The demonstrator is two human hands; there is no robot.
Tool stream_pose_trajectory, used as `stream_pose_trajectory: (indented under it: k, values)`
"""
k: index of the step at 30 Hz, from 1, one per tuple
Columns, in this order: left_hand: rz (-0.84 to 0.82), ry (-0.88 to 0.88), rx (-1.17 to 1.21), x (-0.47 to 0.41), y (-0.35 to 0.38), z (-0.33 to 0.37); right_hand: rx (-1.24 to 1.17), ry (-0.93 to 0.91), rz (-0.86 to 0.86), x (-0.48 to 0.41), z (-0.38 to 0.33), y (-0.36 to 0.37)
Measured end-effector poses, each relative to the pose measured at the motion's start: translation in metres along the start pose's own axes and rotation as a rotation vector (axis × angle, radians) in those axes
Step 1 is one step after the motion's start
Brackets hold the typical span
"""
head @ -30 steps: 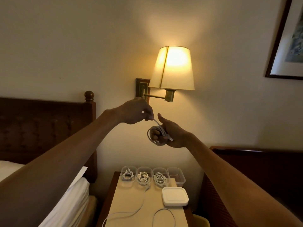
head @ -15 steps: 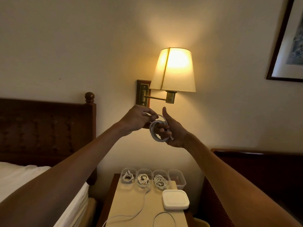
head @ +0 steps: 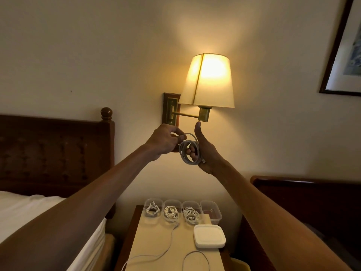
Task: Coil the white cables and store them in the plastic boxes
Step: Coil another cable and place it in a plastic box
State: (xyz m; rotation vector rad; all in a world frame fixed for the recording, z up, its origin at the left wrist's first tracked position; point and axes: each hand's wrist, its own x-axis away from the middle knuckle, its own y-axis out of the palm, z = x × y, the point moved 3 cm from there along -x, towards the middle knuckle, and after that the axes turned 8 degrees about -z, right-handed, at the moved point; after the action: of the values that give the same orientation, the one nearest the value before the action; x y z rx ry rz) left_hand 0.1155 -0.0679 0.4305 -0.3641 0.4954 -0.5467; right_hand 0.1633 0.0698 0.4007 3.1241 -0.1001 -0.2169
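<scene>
Bed (head: 39,212): white sheet at the far left, with a dark headboard (head: 48,149) behind it.

Left hand (head: 164,141): raised in front of the wall. Thumb and fingertips are closed in a pinch on the free end of the white cable (head: 190,151), just beside the top of its loops.

White cable: in the air between the two hands, below the wall lamp (head: 209,81). It is wound in several loops round the right fingers, and a plug pokes out at the lower right of the bundle.

Right hand (head: 205,151): thumb straight up. The other fingers are curled through the loops and grip them from inside.

Handling: the cable looks light, thin and springy, so the loops will likely spread if released. The best hold is probably a pinch across the whole bundle with the loose end trapped under it.

Boxes: four clear ones stand in a row at the back of the nightstand (head: 156,241). The three on the left each hold a coil. The rightmost box (head: 211,210) looks empty and is probably where this coil goes.

Loose cables: one (head: 168,243) trails from the second box toward the front edge. Another (head: 196,261) curls at the front, not yet coiled.

Lid (head: 209,236): white, lying in front of the empty box.
</scene>
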Motion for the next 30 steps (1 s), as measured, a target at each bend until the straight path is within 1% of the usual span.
stream_pose_trajectory:
  k: [3,6,10,12,14,17,20,21,23,25,30]
  values:
    - [0.024,0.022,-0.036,0.001,0.001,0.0,-0.009,-0.066,0.101,-0.001,-0.002,-0.006]
    - [0.022,0.03,-0.041,0.002,0.003,0.002,-0.051,-0.101,0.148,-0.001,-0.001,-0.005]
    - [-0.018,-0.105,0.151,0.001,0.002,0.001,-0.006,-0.159,0.287,-0.004,-0.001,-0.004]
    - [-0.031,-0.165,0.166,0.002,0.003,0.0,0.011,-0.191,0.35,-0.004,-0.001,-0.005]
    - [-0.047,-0.226,0.21,0.003,0.005,-0.002,0.008,-0.215,0.379,-0.004,0.001,-0.005]
    - [-0.088,-0.31,0.341,0.008,0.009,-0.005,0.049,-0.233,0.406,-0.004,0.003,-0.005]
    - [-0.148,-0.326,0.429,0.009,0.01,-0.007,0.085,-0.245,0.412,-0.005,0.006,-0.009]
    - [-0.182,-0.308,0.412,0.009,0.011,-0.007,0.096,-0.243,0.412,-0.005,0.007,-0.01]
    - [-0.232,-0.257,0.299,0.009,0.013,-0.006,0.121,-0.238,0.405,-0.006,0.008,-0.01]
    - [-0.238,-0.249,0.216,0.009,0.013,-0.007,0.142,-0.216,0.39,-0.007,0.008,-0.01]
    - [-0.281,-0.254,0.194,0.01,0.011,-0.011,0.136,-0.153,0.406,-0.008,0.017,-0.014]
